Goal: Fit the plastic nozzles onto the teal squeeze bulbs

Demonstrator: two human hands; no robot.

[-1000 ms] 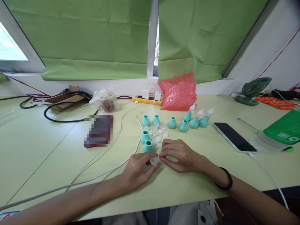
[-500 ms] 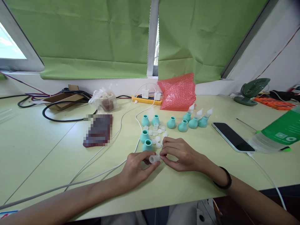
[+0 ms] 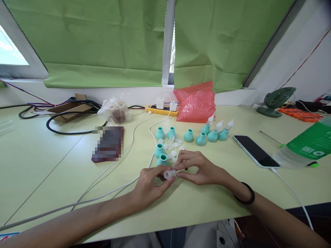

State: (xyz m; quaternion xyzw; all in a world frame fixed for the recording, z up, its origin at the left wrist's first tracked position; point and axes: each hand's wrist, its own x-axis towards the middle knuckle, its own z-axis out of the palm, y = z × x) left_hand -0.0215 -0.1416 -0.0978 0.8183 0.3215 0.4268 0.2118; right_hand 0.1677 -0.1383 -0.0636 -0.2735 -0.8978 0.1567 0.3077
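Observation:
My left hand [image 3: 152, 186] pinches a small clear plastic tube piece [image 3: 168, 174], its round hollow end facing me. At the tube's right end, the fingertips and thumb of my right hand [image 3: 197, 168] close around it; whether a smaller part is between them is hidden. Just behind the hands stands a teal rubber bulb [image 3: 162, 160] with an open neck, and several more like it are spread behind. Loose translucent plastic parts [image 3: 169, 146] lie among the bulbs. To the right, teal bulbs with clear tips fitted, such as this bulb with a nozzle [image 3: 223, 133], stand grouped.
A phone [image 3: 256, 151] with a white cable lies right, beside a tilted green-labelled bottle [image 3: 307, 143] and a screwdriver [image 3: 271, 138]. Red bubble wrap [image 3: 195, 103] and a yellow power strip [image 3: 160, 110] are at the back. White cables [image 3: 108, 191] cross the table on the left.
My right fingers have shifted slightly left and changed their grip at the tube's right end, index finger now over it. My left hand has barely moved.

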